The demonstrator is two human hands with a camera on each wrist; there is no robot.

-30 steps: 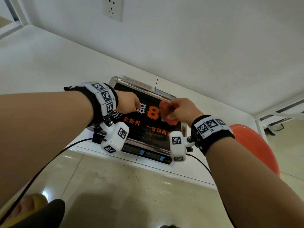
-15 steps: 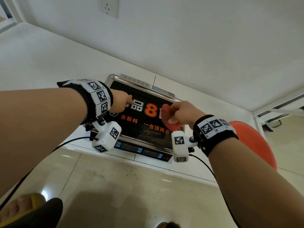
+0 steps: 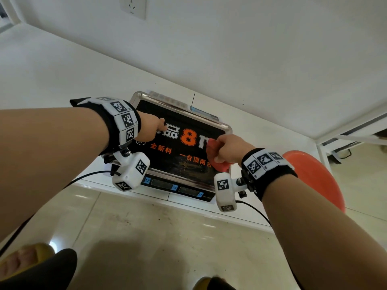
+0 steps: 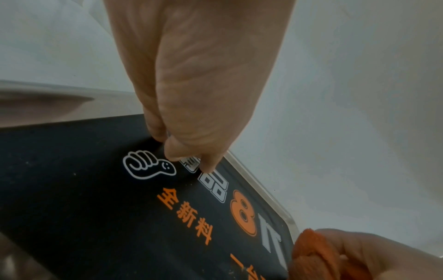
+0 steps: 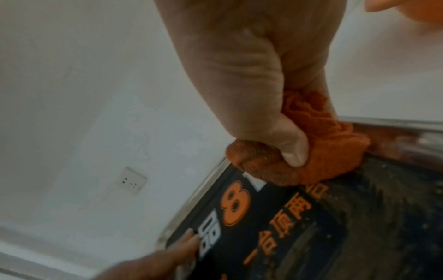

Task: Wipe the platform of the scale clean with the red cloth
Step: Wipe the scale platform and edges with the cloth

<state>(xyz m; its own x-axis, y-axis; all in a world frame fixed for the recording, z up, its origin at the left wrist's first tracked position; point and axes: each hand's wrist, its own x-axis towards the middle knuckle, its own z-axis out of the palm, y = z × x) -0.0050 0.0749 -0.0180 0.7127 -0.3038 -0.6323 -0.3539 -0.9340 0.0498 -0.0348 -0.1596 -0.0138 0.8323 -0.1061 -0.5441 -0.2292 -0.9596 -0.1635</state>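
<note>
While the left hand [image 3: 149, 129] steadies the scale's platform [image 3: 178, 155] with straight fingertips, the right hand [image 3: 229, 148], clenching the red cloth [image 3: 217, 162], has slid toward the right rim; smears apparently remain near the front.

the black platform [image 3: 180, 151] of the scale [image 3: 178, 190] bears a large orange "8" with the white character "品" just to its left, partly covered by the left hand [image 3: 149, 130]. below runs orange text: "全新料" and "一台顶两台". a white thumbs-up sign [image 4: 148, 164] stands beside the white characters.
</note>
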